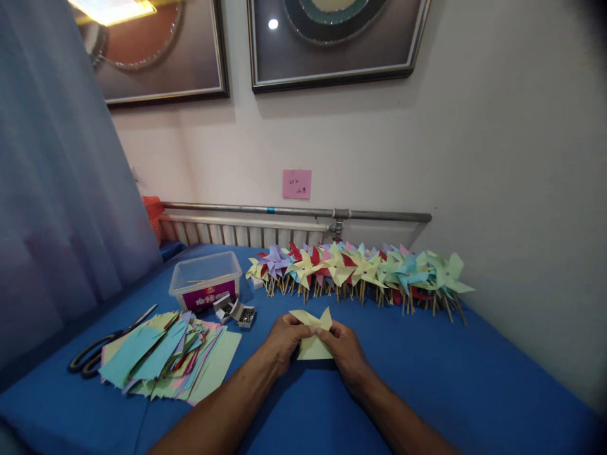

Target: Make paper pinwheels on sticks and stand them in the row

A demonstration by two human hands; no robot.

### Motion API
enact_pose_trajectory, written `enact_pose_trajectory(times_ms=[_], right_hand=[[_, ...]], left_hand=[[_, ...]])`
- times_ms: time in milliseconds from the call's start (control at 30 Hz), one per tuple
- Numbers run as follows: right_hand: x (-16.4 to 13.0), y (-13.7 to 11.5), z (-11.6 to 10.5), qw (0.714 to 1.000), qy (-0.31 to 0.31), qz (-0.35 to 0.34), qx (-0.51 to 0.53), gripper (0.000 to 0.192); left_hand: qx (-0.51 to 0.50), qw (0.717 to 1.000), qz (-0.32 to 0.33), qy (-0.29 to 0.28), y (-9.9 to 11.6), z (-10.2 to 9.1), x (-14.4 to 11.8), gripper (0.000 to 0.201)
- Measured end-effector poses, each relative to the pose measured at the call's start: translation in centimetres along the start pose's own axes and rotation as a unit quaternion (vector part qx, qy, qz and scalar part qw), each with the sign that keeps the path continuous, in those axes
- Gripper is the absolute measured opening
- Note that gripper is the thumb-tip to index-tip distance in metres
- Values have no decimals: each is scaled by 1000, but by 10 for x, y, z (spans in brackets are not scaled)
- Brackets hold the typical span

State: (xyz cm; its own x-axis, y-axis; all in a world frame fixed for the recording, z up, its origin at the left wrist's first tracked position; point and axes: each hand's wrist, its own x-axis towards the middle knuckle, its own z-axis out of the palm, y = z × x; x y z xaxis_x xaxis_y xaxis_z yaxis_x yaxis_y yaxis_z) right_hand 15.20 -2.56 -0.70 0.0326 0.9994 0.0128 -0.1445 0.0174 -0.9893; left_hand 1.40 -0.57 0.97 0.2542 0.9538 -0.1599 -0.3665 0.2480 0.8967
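Observation:
A pale yellow paper pinwheel (314, 349), partly folded, is held above the blue table in front of me. My left hand (287, 340) pinches it from the left, with the thumb on the paper near its middle. From the right, my right hand (342, 349) grips the same sheet, its thumb close to the left one. Two points of the paper stand up above my thumbs, and a flat part hangs below. My fingers behind the sheet are mostly hidden.
Finished pinwheels on sticks (336, 268) stand in rows at the back. To the left lie cut paper sheets (213, 366), black-handled scissors (95, 354), small boxes of metal pins (245, 316) and a clear plastic tub (206, 275). A blue curtain (61, 164) hangs at the far left.

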Motion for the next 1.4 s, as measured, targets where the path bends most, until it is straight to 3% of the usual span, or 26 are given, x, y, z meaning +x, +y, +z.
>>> enact_pose_trajectory(times_ms=[400, 633, 700, 800, 933, 1067, 1233, 1400], right_hand=[[8, 6, -8, 999, -29, -19, -32, 46], [4, -3, -6, 997, 1, -66, -45, 38], [0, -5, -7, 994, 9, -92, -66, 43], [-7, -5, -7, 978, -6, -139, -153, 50], [-13, 0, -5, 930, -47, -218, -290, 45], [-15, 2, 0, 910, -56, -263, -316, 38], [-16, -4, 1, 914, -21, -266, -306, 16], [-7, 0, -3, 942, 40, -235, -236, 30]], left_hand=[[18, 1000, 12, -19, 2, -1, 0, 29], [-19, 999, 30, 19, 3, 0, 1, 26], [-33, 998, 37, 31, 4, -3, 4, 28], [-59, 996, 38, 55, 5, -9, 9, 28], [-95, 992, 35, 70, 5, -12, 12, 22], [-100, 992, 26, 66, 1, -9, 11, 22], [-80, 995, 39, 52, 1, -4, 7, 21], [-54, 996, 60, 31, 3, 1, 2, 24]])
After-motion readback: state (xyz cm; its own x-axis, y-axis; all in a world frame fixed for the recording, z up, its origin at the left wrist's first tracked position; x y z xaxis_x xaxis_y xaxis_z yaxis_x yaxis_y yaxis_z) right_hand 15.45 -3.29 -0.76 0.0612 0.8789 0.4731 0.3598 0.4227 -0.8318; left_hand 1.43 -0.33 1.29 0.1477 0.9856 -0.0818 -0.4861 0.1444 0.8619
